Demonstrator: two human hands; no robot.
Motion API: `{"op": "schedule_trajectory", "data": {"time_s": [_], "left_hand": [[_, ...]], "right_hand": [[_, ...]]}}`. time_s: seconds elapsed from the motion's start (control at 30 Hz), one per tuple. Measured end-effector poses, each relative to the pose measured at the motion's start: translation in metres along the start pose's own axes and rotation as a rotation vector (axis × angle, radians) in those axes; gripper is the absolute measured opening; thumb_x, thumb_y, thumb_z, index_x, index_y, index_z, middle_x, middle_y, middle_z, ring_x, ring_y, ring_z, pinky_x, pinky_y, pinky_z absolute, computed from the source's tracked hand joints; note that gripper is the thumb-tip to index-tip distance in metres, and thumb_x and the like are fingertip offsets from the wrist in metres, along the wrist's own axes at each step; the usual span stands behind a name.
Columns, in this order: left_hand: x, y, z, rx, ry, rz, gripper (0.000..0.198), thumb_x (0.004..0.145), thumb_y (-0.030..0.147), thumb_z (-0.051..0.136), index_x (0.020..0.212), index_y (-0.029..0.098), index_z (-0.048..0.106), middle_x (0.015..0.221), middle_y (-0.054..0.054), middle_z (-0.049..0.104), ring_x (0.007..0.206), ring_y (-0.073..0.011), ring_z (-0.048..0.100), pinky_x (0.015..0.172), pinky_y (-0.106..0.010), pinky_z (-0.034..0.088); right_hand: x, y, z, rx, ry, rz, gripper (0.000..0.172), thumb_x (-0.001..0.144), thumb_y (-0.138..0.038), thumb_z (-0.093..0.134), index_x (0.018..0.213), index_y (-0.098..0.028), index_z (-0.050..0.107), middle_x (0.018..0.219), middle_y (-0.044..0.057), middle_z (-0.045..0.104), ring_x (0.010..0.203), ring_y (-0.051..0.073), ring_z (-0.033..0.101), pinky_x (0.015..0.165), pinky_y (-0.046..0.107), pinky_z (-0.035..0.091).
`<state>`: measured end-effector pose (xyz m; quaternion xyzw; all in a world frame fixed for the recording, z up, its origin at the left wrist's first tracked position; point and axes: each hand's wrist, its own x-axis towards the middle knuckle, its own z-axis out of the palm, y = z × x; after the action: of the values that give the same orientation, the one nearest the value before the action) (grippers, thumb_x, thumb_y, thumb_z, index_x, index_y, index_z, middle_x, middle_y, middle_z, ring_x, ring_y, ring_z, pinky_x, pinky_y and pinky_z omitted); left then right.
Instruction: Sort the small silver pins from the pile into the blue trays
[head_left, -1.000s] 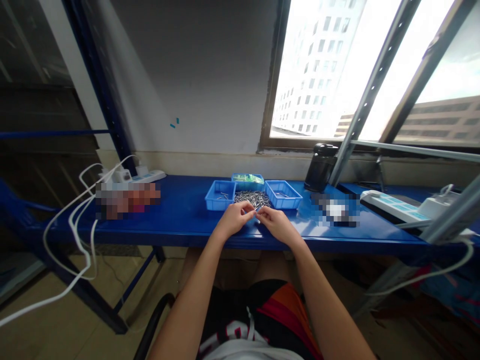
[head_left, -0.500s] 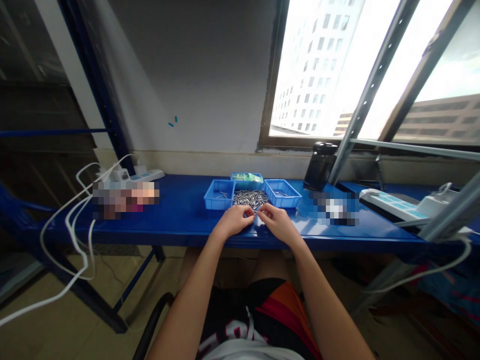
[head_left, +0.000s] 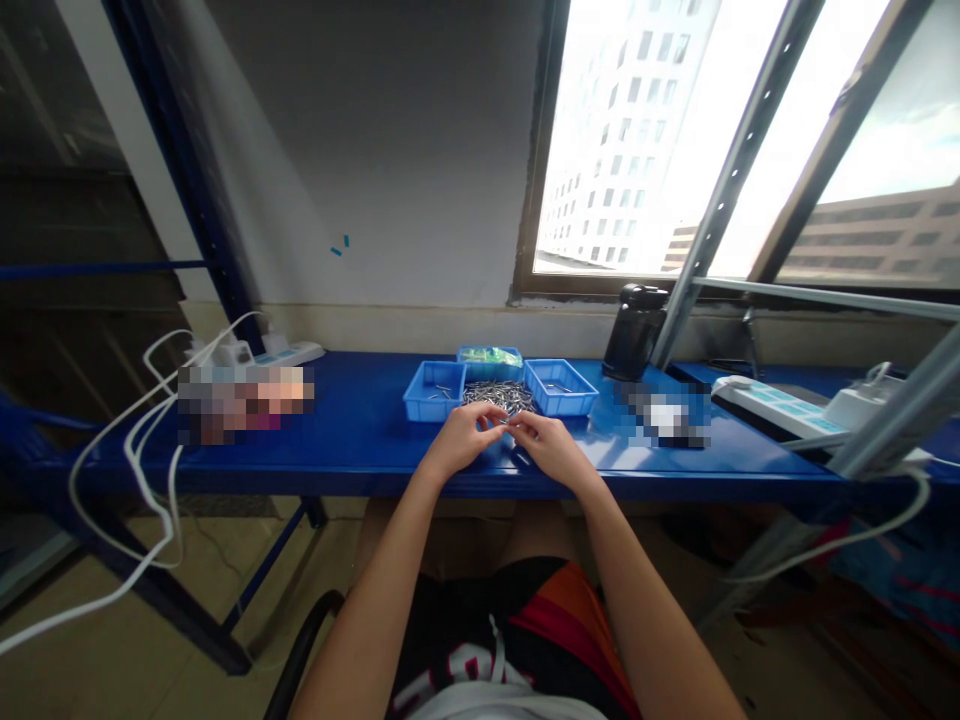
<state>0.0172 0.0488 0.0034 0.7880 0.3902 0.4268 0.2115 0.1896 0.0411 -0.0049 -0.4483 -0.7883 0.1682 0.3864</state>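
Observation:
My left hand and my right hand meet just above the front of the blue table, fingertips pinched together. A small thin metal piece shows between them; it is too small to tell its exact kind. Right behind my fingers lies a heap of small silvery metal pieces, screw-like in shape, partly hidden by my hands. Blue plastic bins flank the heap: the left bin and the right bin each have a few thin metal pieces inside. Behind it, a third blue bin contains a green-tinted plastic bag.
The blue table runs along the wall under a window. A black container stands at the back right, near a blurred-out item. Power strips lie at right and left, with white cables hanging down.
My hands have drawn a little closer together, with the fingertips now meeting and the left fingers reaching further over the heap. The view has shifted slightly.

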Motion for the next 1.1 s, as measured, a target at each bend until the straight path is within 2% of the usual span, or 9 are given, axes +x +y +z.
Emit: {"op": "schedule_trajectory", "data": {"time_s": [0.17,0.33,0.5,0.6,0.73,0.83,0.93,1.0,1.1], "left_hand": [[0.000,0.001,0.001,0.004,-0.017,0.001,0.024,0.075,0.030,0.056,0.092,0.016,0.065,0.087,-0.003,0.067,0.073,-0.0138,0.057,0.067,-0.024,0.046],[0.001,-0.006,0.002,0.097,0.053,-0.025,0.020,0.078,0.029,0.051,0.085,0.016,0.064,0.083,-0.003,0.067,0.074,-0.0142,0.058,0.069,-0.024,0.044],[0.000,-0.009,0.004,0.254,-0.070,-0.056,0.016,0.075,0.030,0.054,0.078,0.019,0.064,0.077,-0.002,0.066,0.070,-0.0161,0.058,0.061,-0.024,0.041],[-0.001,-0.006,0.004,0.281,-0.053,-0.057,0.016,0.076,0.031,0.053,0.078,0.019,0.062,0.073,-0.001,0.065,0.066,-0.0153,0.058,0.058,-0.023,0.040],[-0.001,-0.001,0.003,0.304,0.104,-0.093,0.018,0.079,0.033,0.049,0.081,0.020,0.061,0.070,-0.001,0.064,0.064,-0.0149,0.058,0.058,-0.023,0.039],[-0.001,0.000,0.002,0.313,0.332,-0.170,0.022,0.082,0.036,0.046,0.086,0.020,0.060,0.067,-0.001,0.064,0.063,-0.0152,0.059,0.059,-0.023,0.039],[-0.001,-0.002,0.000,0.216,0.535,-0.290,0.028,0.085,0.040,0.041,0.089,0.018,0.058,0.061,-0.002,0.063,0.056,-0.0150,0.059,0.056,-0.024,0.039],[-0.001,-0.003,-0.002,0.154,0.605,-0.360,0.029,0.084,0.041,0.041,0.089,0.018,0.058,0.060,-0.003,0.064,0.055,-0.0156,0.059,0.054,-0.024,0.039],[0.000,-0.005,-0.005,0.113,0.638,-0.427,0.027,0.083,0.042,0.044,0.086,0.018,0.057,0.061,-0.004,0.065,0.058,-0.0176,0.061,0.055,-0.026,0.040]], "right_hand": [[0.000,0.000,0.000,0.000,-0.002,0.001,0.024,0.084,-0.036,0.044,0.082,-0.018,0.061,0.063,0.000,0.059,0.058,0.013,0.052,0.057,0.023,0.039],[-0.001,-0.004,-0.002,0.023,0.044,0.019,0.022,0.083,-0.035,0.046,0.079,-0.018,0.060,0.062,0.000,0.059,0.059,0.013,0.053,0.059,0.023,0.039],[-0.001,-0.003,-0.002,0.027,0.073,0.035,0.023,0.082,-0.036,0.047,0.079,-0.018,0.059,0.061,-0.001,0.058,0.057,0.013,0.051,0.058,0.023,0.039],[-0.001,-0.003,-0.001,0.035,0.094,0.040,0.024,0.082,-0.037,0.046,0.080,-0.018,0.059,0.062,0.000,0.058,0.057,0.013,0.051,0.057,0.023,0.039],[0.000,-0.004,-0.002,0.029,0.133,0.066,0.023,0.081,-0.037,0.046,0.082,-0.018,0.059,0.063,0.000,0.058,0.058,0.013,0.051,0.056,0.022,0.039],[0.001,-0.004,-0.001,0.024,0.119,0.069,0.023,0.081,-0.037,0.046,0.081,-0.018,0.059,0.063,0.000,0.058,0.058,0.013,0.052,0.056,0.023,0.039],[0.000,-0.002,0.000,0.028,0.107,0.068,0.025,0.081,-0.039,0.046,0.080,-0.018,0.060,0.064,0.001,0.059,0.058,0.013,0.052,0.056,0.023,0.039],[0.000,-0.002,0.000,0.026,0.105,0.066,0.026,0.081,-0.039,0.045,0.080,-0.018,0.060,0.064,0.001,0.059,0.058,0.013,0.052,0.056,0.023,0.039],[-0.001,-0.004,-0.001,0.014,0.099,0.068,0.027,0.081,-0.040,0.046,0.079,-0.018,0.061,0.062,0.000,0.058,0.058,0.013,0.052,0.055,0.023,0.039]]}}
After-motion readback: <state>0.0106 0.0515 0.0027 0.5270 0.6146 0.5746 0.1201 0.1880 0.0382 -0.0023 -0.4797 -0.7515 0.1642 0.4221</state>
